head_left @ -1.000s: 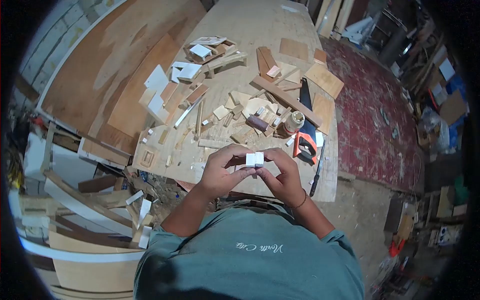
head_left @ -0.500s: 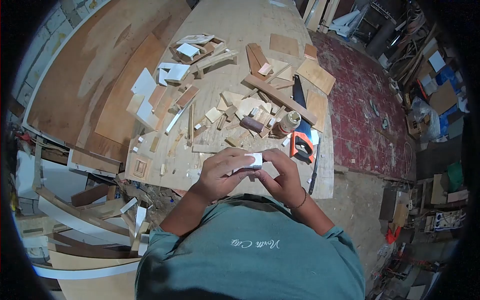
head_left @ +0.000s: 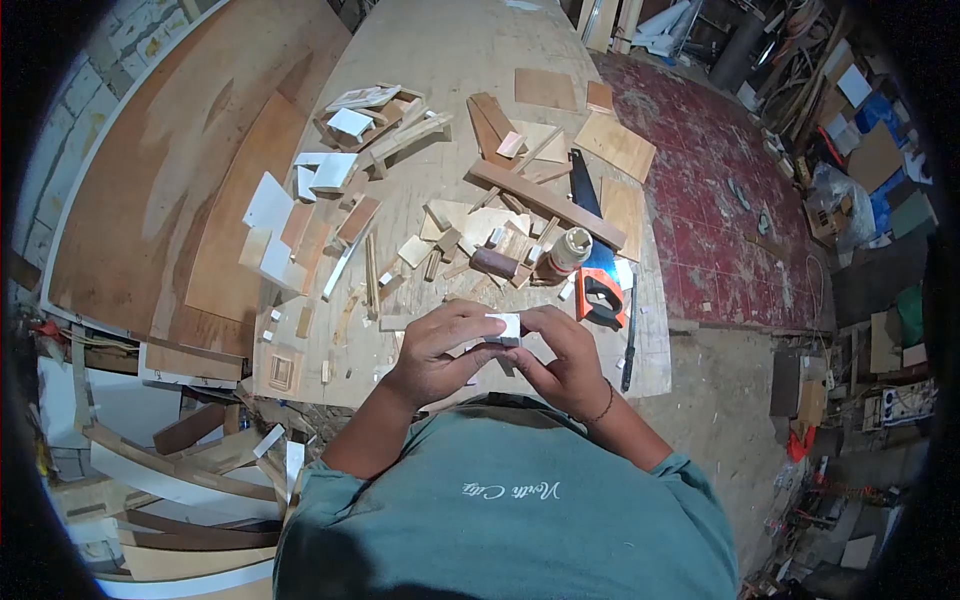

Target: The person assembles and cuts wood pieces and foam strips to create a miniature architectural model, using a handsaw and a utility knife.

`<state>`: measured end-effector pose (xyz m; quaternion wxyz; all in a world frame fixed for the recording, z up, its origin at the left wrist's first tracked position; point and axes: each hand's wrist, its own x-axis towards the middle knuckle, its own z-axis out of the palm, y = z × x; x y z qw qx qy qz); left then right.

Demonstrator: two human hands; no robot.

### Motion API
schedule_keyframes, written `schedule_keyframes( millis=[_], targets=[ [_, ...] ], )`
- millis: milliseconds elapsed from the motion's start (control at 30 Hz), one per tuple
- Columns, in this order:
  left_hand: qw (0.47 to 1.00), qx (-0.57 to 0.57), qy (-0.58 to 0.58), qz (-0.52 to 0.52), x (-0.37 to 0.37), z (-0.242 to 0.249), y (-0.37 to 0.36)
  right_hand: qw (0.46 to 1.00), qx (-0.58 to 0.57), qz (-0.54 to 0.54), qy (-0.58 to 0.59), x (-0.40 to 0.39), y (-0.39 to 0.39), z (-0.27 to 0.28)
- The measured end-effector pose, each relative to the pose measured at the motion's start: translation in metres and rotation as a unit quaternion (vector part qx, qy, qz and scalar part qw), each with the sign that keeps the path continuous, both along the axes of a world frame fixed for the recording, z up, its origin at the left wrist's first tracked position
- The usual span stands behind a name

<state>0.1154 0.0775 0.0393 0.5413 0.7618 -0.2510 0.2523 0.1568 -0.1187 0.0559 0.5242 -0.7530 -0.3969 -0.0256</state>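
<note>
Close to my chest, a small block with a white top face (head_left: 510, 326) is held between both hands. My left hand (head_left: 440, 348) pinches its left side, with thumb and fingers closed on it. From the other side, my right hand (head_left: 562, 352) grips it between thumb and fingertips. The block's underside is hidden by my fingers. Just beyond my hands on the workbench (head_left: 455, 60) lie a dark brown cylinder (head_left: 494, 263), a jar (head_left: 571, 248) and several wood offcuts (head_left: 414, 251).
A handsaw with an orange handle (head_left: 600, 298) lies at the right, near a thin dark tool (head_left: 629, 345). White-faced wooden pieces (head_left: 268, 203) and a small wooden frame assembly (head_left: 385, 120) sit at the left. Large plywood sheets (head_left: 150, 200) lean beyond the bench's left edge.
My view has shifted slightly, so the bench items appear a little left of before. The block looks slightly tilted in my fingers, its white face showing more. Both hands keep their hold.
</note>
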Motion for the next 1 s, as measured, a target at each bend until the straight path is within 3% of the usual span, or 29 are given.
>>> schedule_keyframes(
  millis=[1000],
  targets=[
    [0.998, -0.006, -0.001, -0.065, 0.008, -0.005, -0.01, 0.999, 0.013, -0.034, 0.018, -0.007, -0.011, -0.003]
  ],
)
